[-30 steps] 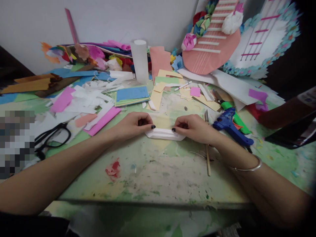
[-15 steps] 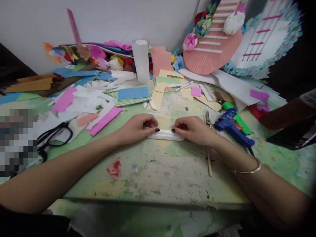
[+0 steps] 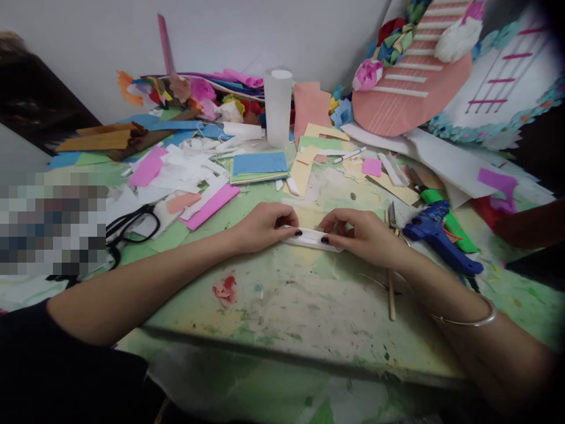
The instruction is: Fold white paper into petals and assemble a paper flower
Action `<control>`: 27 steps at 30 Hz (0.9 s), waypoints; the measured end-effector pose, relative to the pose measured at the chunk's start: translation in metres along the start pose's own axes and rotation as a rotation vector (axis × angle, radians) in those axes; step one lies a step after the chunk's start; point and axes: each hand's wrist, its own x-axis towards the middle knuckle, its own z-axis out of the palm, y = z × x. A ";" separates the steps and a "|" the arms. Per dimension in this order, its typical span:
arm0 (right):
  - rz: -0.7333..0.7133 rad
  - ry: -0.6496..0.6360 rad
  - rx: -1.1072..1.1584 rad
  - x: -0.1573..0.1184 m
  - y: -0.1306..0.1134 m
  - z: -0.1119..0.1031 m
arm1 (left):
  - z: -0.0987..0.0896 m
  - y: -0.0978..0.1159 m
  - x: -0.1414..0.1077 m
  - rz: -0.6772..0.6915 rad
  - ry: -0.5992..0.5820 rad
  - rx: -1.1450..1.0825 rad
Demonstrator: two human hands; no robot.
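A folded strip of white paper lies between my two hands, low over the paint-stained table. My left hand pinches its left end, the thumb on top and the fingers curled behind. At the other end, my right hand grips the strip the same way. Behind the strip, part of a pale yellow sheet shows on the table. Close to my right wrist lie a slim wooden-handled tool and a blue glue gun.
Black glasses and white paper scraps lie on the left. Beyond my hands are a stack of coloured paper and an upright white roll. A pink paper guitar leans at the back right.
The whole view has shifted, so the table and things on it appear farther right. Both hands still hold the white strip, which now slants slightly down to the right.
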 end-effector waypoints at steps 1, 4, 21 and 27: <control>-0.009 0.003 -0.002 0.000 0.000 0.001 | -0.001 0.000 -0.001 -0.003 -0.004 -0.028; -0.033 0.013 0.009 0.000 0.002 0.002 | -0.004 -0.001 -0.003 0.009 -0.015 -0.062; -0.071 0.128 0.061 -0.001 0.001 0.013 | -0.013 -0.002 -0.006 0.159 -0.054 0.009; -0.060 0.126 0.070 0.000 0.000 0.013 | -0.013 0.003 -0.009 0.184 -0.064 -0.050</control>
